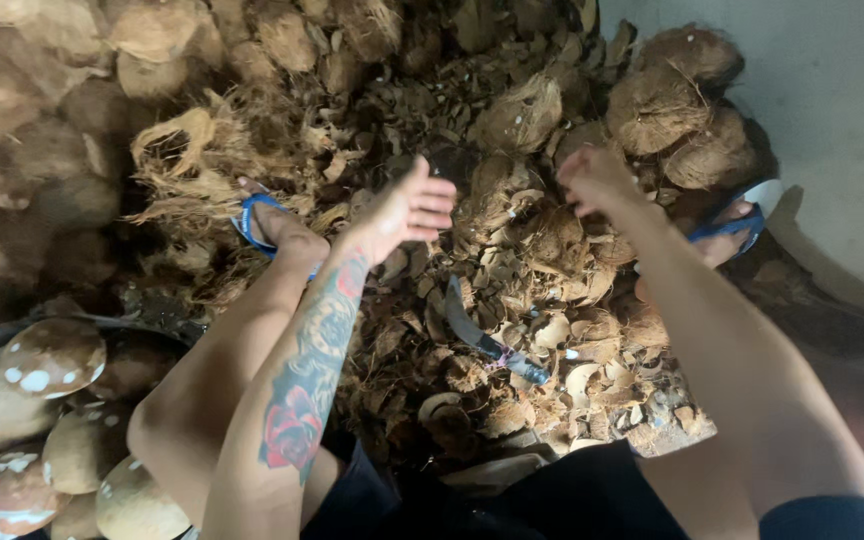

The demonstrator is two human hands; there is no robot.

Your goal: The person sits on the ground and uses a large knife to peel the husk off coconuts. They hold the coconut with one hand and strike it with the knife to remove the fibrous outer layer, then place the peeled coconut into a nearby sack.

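Left hand [407,212], fingers spread, and right hand [592,180], loosely curled, hover empty over husks [542,250] (knife [492,345] lies below).

A coconut-husking work floor — heaped husked coconuts [652,100], shell scraps [512,330], a curved knife [482,335] — beside a bare wall [832,120]

A brown, round, fibrous husked coconut [520,115] sits upright in the heap just beyond both empty, raised grips, between them. A curved steel knife with a dark handle [492,345] lies flat on shell fragments below the grips, untouched.
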